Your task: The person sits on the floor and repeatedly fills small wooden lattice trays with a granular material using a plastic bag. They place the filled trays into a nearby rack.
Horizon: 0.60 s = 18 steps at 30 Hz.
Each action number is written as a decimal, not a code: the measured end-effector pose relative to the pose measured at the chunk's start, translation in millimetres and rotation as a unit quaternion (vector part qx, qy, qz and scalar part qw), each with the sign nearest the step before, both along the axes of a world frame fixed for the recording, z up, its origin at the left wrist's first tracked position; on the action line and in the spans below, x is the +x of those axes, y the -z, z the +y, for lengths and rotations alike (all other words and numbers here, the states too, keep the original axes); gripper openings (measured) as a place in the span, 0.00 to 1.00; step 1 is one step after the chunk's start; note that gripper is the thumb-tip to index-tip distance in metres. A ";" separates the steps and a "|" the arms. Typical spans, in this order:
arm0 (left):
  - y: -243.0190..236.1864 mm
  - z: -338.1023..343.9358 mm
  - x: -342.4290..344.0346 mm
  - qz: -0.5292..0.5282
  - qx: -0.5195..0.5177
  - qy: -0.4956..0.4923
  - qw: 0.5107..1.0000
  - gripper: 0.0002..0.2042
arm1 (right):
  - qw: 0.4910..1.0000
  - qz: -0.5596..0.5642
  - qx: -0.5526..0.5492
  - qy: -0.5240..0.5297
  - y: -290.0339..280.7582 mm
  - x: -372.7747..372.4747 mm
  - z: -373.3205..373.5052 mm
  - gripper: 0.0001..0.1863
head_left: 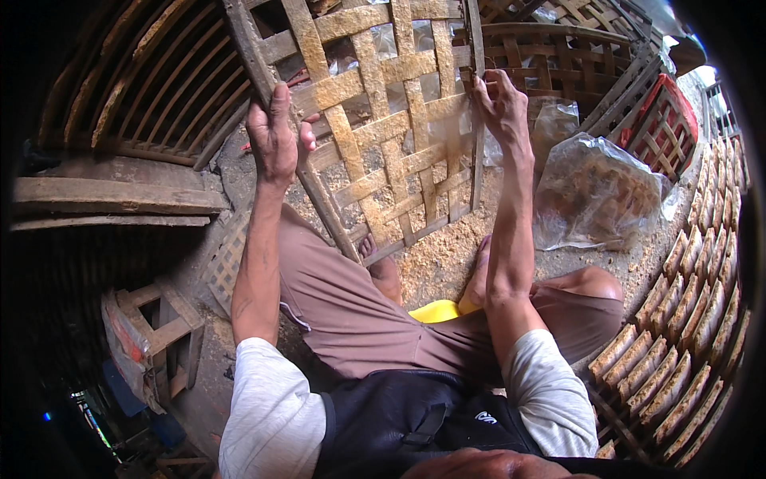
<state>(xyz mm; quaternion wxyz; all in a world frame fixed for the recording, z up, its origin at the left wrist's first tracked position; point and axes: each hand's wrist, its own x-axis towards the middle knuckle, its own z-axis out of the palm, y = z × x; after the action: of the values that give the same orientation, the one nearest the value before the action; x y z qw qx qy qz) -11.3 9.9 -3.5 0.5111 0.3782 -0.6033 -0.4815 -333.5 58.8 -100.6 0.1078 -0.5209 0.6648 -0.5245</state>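
bamboo lattice panel (375,120) stands tilted; left hand (275,140) clamps its 9 o'clock frame, right hand (501,108) pinches the 3 o'clock edge; splinters could cut, or it could slip.

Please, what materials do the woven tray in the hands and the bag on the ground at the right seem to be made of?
Woven tray: probably bamboo, with flat, pale, matte strips crossing in an open lattice inside a darker slat frame, dusty. Bag: thin clear plastic, crinkled and glossy, its brownish contents showing through. Left hand and right hand grip the frame.
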 end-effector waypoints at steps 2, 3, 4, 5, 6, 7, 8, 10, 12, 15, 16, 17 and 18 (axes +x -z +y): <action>3.3 -3.8 -1.1 0.008 -0.015 0.015 1.000 0.16 | 0.999 -0.011 -0.024 -0.029 10.1 -9.7 1.4 0.13; 4.3 -4.4 -0.6 0.008 -0.016 0.010 1.000 0.16 | 0.998 -0.019 -0.035 -0.046 8.6 -8.6 2.7 0.15; 5.2 -4.8 -0.5 0.009 -0.017 0.005 1.000 0.16 | 0.995 -0.075 0.000 -0.073 5.9 -10.3 5.4 0.19; 5.7 -4.8 -0.2 0.010 -0.018 0.001 1.000 0.16 | 0.994 -0.078 -0.031 -0.073 4.3 -9.5 7.4 0.19; 5.4 -4.3 0.6 0.007 -0.016 -0.002 1.000 0.16 | 0.992 -0.081 -0.061 -0.073 -2.8 -3.9 9.8 0.20; 4.4 -3.6 1.5 0.005 -0.013 -0.005 1.000 0.16 | 0.990 -0.083 -0.091 -0.074 -8.4 -0.4 10.9 0.20; 3.9 -3.0 2.6 0.002 -0.010 -0.008 1.000 0.16 | 0.992 -0.050 -0.074 -0.085 -11.6 0.4 10.6 0.24; 6.2 -5.4 0.9 -0.002 -0.022 -0.003 1.000 0.16 | 0.994 0.061 -0.064 -0.068 -12.7 -3.6 5.3 0.26; 6.9 -6.8 0.1 -0.003 -0.024 -0.004 1.000 0.16 | 0.990 0.102 -0.060 -0.074 -12.6 -2.8 0.5 0.27; 6.5 -7.1 1.1 0.002 -0.015 -0.005 1.000 0.16 | 0.995 0.063 -0.035 -0.068 -9.8 4.3 -1.7 0.25; 6.2 -6.9 2.3 0.003 -0.015 0.001 1.000 0.16 | 0.997 0.045 -0.021 -0.066 -8.2 6.2 -3.1 0.22; 5.7 -6.6 3.3 0.004 -0.015 0.007 1.000 0.16 | 0.996 0.063 -0.023 -0.062 -7.4 7.4 -4.5 0.22; 3.2 -4.3 1.9 0.000 -0.015 0.002 1.000 0.15 | 0.995 0.081 -0.025 -0.058 -6.7 8.2 -5.2 0.22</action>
<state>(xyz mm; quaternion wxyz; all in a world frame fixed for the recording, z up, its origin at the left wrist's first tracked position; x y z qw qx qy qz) -9.4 5.7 -6.7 0.5158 0.3694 -0.6109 -0.4736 -325.3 53.6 -93.9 0.0711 -0.6017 0.6268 -0.4899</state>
